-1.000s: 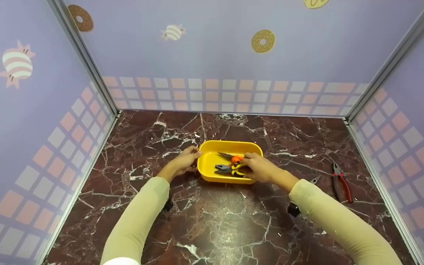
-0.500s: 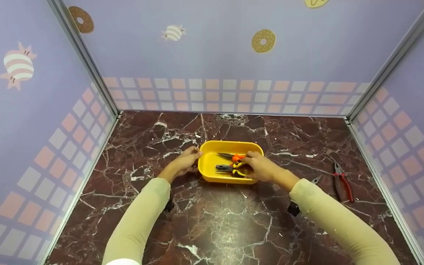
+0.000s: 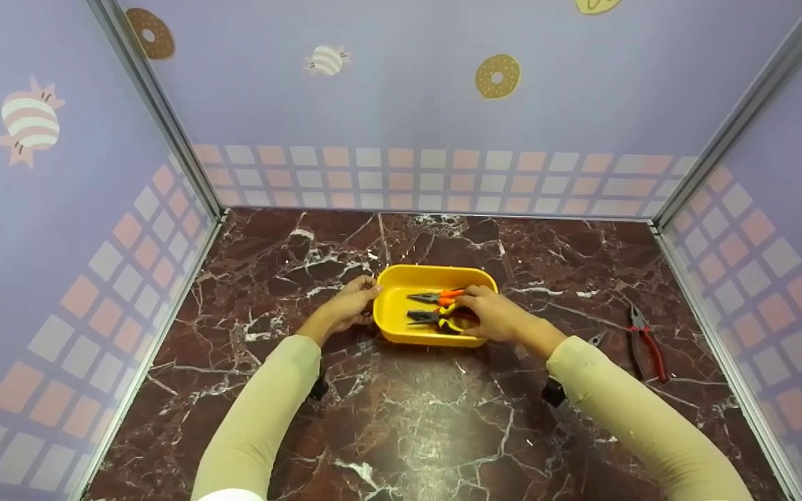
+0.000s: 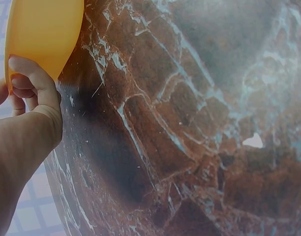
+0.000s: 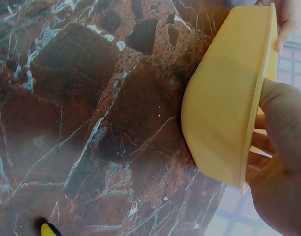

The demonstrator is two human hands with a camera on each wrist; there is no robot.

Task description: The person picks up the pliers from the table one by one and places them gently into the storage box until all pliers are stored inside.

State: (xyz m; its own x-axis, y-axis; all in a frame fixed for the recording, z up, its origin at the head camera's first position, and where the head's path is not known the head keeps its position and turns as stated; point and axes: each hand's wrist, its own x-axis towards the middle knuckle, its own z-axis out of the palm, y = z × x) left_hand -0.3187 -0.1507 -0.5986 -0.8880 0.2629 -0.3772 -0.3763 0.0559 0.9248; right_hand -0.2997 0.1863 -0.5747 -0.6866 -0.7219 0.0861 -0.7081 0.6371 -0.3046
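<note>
A yellow tray (image 3: 436,275) sits mid-table on the marble. Inside lie orange-handled long-nose pliers (image 3: 436,297) and, nearer me, yellow-and-black pliers (image 3: 429,318), both with their noses to the left. My left hand (image 3: 351,305) grips the tray's left end, fingers curled against its outer wall (image 4: 42,34). My right hand (image 3: 493,316) reaches over the tray's right end, fingers curled on the orange pliers' handles. In the right wrist view the right hand (image 5: 281,167) hooks over the tray's rim (image 5: 254,123); the pliers are hidden there.
Red-handled pliers (image 3: 646,341) lie on the marble table (image 3: 408,417) at the right, near the side wall. A small dark tool (image 3: 596,339) lies just left of them. Patterned walls close the left, back and right sides.
The orange-handled pliers have swung in the tray, the nose dropping from a slant to nearly level. The right hand shifted slightly with them. The left hand and tray stayed put.
</note>
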